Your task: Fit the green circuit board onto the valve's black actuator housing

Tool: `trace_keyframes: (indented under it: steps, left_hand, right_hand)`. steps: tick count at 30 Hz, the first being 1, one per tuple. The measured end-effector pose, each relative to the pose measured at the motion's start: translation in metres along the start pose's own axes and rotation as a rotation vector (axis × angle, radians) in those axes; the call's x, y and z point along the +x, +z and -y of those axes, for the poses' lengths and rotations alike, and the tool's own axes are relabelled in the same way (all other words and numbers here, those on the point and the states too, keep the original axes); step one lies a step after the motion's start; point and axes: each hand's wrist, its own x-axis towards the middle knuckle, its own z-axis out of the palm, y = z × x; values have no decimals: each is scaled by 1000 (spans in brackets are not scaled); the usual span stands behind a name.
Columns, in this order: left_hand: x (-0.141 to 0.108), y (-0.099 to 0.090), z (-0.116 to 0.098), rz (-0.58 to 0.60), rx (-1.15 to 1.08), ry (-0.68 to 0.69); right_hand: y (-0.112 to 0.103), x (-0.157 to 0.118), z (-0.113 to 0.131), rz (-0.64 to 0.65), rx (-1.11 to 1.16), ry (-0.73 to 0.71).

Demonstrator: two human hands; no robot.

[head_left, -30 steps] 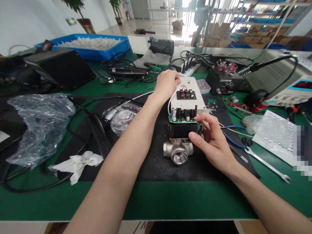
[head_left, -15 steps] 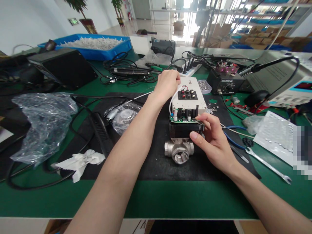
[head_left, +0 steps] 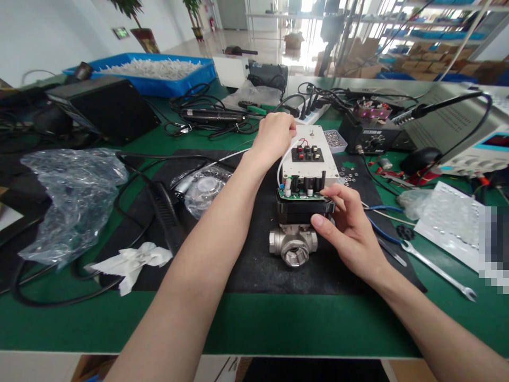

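A steel three-way valve (head_left: 295, 245) stands on the black mat, with a black actuator housing (head_left: 300, 212) on top and an exposed green circuit board (head_left: 304, 196) above that. My right hand (head_left: 352, 228) grips the housing's right side between thumb and fingers. Behind it lies a white control box (head_left: 304, 171) with small red, black and white buttons and a toggle switch. My left hand (head_left: 275, 132) is at the box's far left edge, fingers curled; what they hold, if anything, is hidden. A white cable runs from beside that hand down to the board.
A wrench (head_left: 437, 270), tweezers and blue-handled pliers lie on the right. Plastic bags (head_left: 71, 201), a crumpled tissue (head_left: 133, 262) and black cables are on the left. Soldering equipment (head_left: 369, 135) and a blue tray (head_left: 183, 82) stand farther back.
The whole view has shifted very slightly. Both hands keep their places at the box and the housing.
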Motion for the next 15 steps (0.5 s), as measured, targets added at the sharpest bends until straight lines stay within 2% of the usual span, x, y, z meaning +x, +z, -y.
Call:
trace_keyframes:
  steps: [15]
  left_hand:
    - [-1, 1, 1, -19, -11, 48]
  right_hand:
    - [0, 0, -1, -6, -4, -10]
